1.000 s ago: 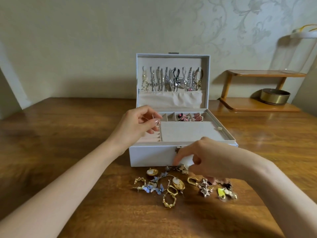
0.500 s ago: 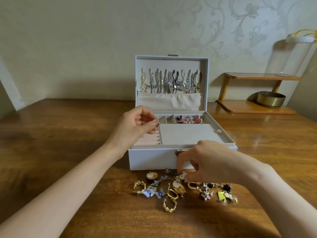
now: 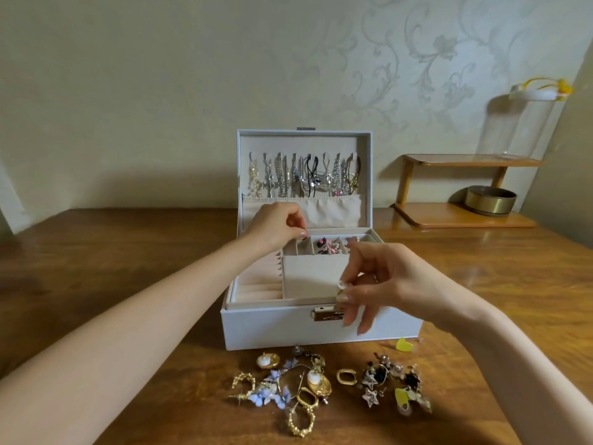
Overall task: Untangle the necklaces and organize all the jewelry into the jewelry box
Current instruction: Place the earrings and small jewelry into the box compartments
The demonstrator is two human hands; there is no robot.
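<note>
Jewelry box (image 3: 272, 329), white and open, stands in the middle of the wooden table (image 3: 128, 239), its lid (image 3: 301, 141) upright at the back. Necklaces (image 3: 301, 176) hang in a row from hooks inside the lid, above a gathered fabric pocket. The top tray has ring rolls (image 3: 260, 281) on the left, a flat pad beside them, and small compartments along the back with a few pink and dark studs (image 3: 324, 247) in them. The left hand (image 3: 276, 226) hovers over the back left corner of the tray with its fingers curled and thumb and forefinger pressed together; whether anything sits between them is too small to tell. The right hand (image 3: 385, 281) is above the front right of the box and pinches a small gold and white earring (image 3: 340, 289) between thumb and forefinger, its other fingers spread downward just beside the brass latch (image 3: 325, 313). On the table in front of the box lie loose earrings (image 3: 298, 387): gold hoops, blue butterflies, dark stars and a yellow heart (image 3: 403, 344). A wooden shelf (image 3: 462, 220) at the far right carries a brass bowl (image 3: 489, 200).
</note>
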